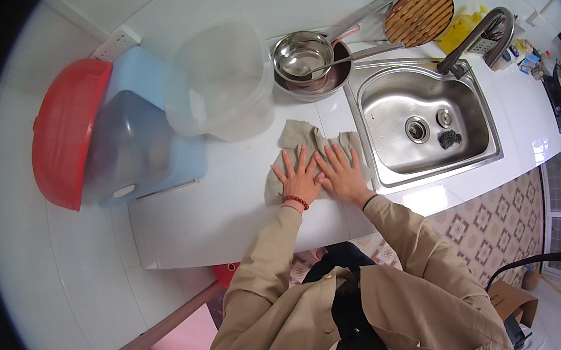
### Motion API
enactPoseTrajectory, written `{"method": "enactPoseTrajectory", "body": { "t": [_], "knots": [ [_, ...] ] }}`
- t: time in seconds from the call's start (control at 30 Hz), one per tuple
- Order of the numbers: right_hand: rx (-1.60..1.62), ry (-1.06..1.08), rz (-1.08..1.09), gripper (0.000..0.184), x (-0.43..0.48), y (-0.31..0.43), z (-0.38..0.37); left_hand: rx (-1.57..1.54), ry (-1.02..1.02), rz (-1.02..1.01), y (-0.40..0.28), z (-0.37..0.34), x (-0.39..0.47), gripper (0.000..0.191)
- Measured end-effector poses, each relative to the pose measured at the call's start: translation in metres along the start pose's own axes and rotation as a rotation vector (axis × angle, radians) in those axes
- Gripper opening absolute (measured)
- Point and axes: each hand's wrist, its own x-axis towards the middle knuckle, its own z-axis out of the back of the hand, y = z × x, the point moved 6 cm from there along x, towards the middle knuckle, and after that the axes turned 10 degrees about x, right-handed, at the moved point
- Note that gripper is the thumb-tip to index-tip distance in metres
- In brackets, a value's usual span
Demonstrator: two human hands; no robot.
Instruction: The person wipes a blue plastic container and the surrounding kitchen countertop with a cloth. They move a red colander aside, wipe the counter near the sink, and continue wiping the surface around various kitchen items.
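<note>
A grey-beige cloth [302, 134] lies spread and wrinkled on the white countertop [243, 209], just left of the stainless steel sink [374, 114]. My left hand [299, 179], with a red bead bracelet at the wrist, rests flat on it with fingers spread. Beside it my right hand [343, 174], a dark band at its wrist, also presses flat on the cloth, fingers apart. The two hands touch or nearly touch at the thumbs and index fingers. Neither hand grasps the cloth.
Left stand a translucent plastic bin [230, 88], a blue lidded container [189, 156] and a red plastic basket [63, 136]. Behind are steel pots [342, 84] with a ladle and a slatted wooden round [420, 16]. A dark faucet [471, 37] arches by the sink, which holds a scouring pad [450, 138].
</note>
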Motion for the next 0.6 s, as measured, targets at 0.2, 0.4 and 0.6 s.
{"method": "enactPoseTrajectory", "body": {
  "t": [0.2,0.4,0.6],
  "knots": [
    [0.009,0.058,0.084,0.07,-0.068,0.05,-0.01,-0.073,0.004,-0.06,-0.001,-0.011,-0.088,0.064],
    [0.074,0.164,0.213,0.08,-0.11,0.111,-0.024,-0.078,0.049,-0.147,0.024,-0.021,-0.176,0.077],
    [0.068,0.185,0.363,0.08,-0.045,0.122,-0.046,-0.24,-0.069,0.171,0.078,-0.019,-0.167,0.09]
  ]
}}
